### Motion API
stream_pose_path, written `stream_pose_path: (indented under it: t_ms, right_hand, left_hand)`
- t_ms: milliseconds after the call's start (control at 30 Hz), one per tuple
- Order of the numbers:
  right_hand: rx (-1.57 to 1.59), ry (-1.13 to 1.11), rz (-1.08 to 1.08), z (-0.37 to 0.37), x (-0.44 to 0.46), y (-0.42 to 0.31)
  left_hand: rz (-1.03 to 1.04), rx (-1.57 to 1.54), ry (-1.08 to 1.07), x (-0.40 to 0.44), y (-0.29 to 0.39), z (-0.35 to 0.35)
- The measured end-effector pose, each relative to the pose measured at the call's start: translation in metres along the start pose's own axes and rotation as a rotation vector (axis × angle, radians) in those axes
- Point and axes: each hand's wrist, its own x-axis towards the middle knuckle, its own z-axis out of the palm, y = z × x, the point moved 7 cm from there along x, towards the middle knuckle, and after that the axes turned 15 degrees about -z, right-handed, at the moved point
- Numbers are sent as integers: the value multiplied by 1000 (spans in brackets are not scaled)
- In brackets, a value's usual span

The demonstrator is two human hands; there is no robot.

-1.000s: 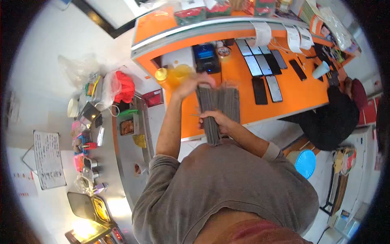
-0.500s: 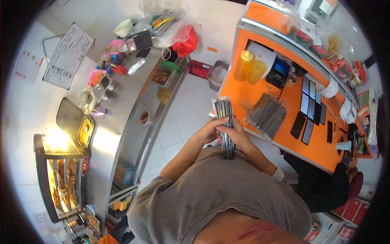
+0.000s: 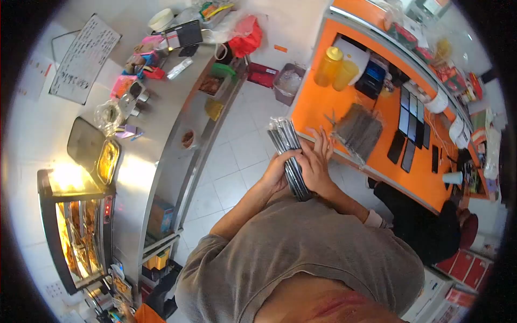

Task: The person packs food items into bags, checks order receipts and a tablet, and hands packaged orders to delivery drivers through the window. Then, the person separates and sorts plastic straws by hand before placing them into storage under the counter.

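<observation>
Bottle [image 3: 328,67] and cup [image 3: 346,75], both yellow, stand side by side near the far left corner of the orange bench [image 3: 311,107], with a black device [image 3: 371,79] just right of them. Nearer the front edge lies a gray bundle [image 3: 360,134] of thin pieces, and rows of phones [image 3: 412,116] are laid out to its right. A pale blue cup [image 3: 453,177] is near the right end, where a person in dark clothes [image 3: 417,231] is close against the bench. Across the tiled floor [image 3: 234,161], a metal bench [image 3: 145,116] runs along the left, with a lit display case [image 3: 81,237] at its near end. A bin [image 3: 289,84] holding clear plastic stands on the floor beside the orange bench.

The left fingers [image 3: 280,162] are clenched around a dark bundle [image 3: 291,161] of slim sticks, gripping it about its middle from the left side. The right fingers [image 3: 319,149] are only partly closed: the thumb side touches the bundle from the right, while the others are spread and extended beyond it, toward the orange bench's front edge.

The dark bundle lies between the two hands, in front of the torso. It tilts, its top, covered in clear wrap, leaning left and poking out past the left fingers, its lower end close to the gray shirt [image 3: 323,237].
</observation>
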Motion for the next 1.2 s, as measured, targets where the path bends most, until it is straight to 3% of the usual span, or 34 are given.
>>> stream_pose_path:
  t_ms: [100,133,233,433,467,567,600,700,833,867,967,1000,1100,1200]
  right_hand:
    - [568,132,53,7,-25,25]
    - [887,341,202,13,-31,34]
    - [987,454,405,5,-56,52]
    - [901,603,516,-37,-88,107]
    - [835,743,485,-53,-92,116]
    - [1250,834,817,-80,-121,159]
    - [1266,903,674,-96,-122,174]
    - [1616,969,723,-132,-142,202]
    - [1549,1041,637,-168,-168,242]
    - [1441,1063,649,-181,-174,250]
    - [902,1196,186,-250,-165,234]
    - [794,1157,193,-258,-154,222]
    - [1008,1172,251,-269,-122,233]
    - [807,1557,-101,-325,-134,256]
  left_hand:
    - [-28,19,2,3,-7,10]
    - [-25,42,1,4,-7,17]
    - [21,106,17,22,-17,29]
    - [155,319,32,57,-37,80]
    - [162,327,-11,66,-42,87]
    - [175,394,-54,79,-53,121]
    - [136,422,-52,80,-57,133]
    - [171,435,-100,94,-68,162]
    - [255,480,-107,121,-83,181]
    - [219,461,-102,124,-87,182]
    - [264,380,-11,126,-85,180]
    - [268,397,9,132,-84,169]
    - [186,445,16,126,-78,164]
    - [387,432,98,115,-60,173]
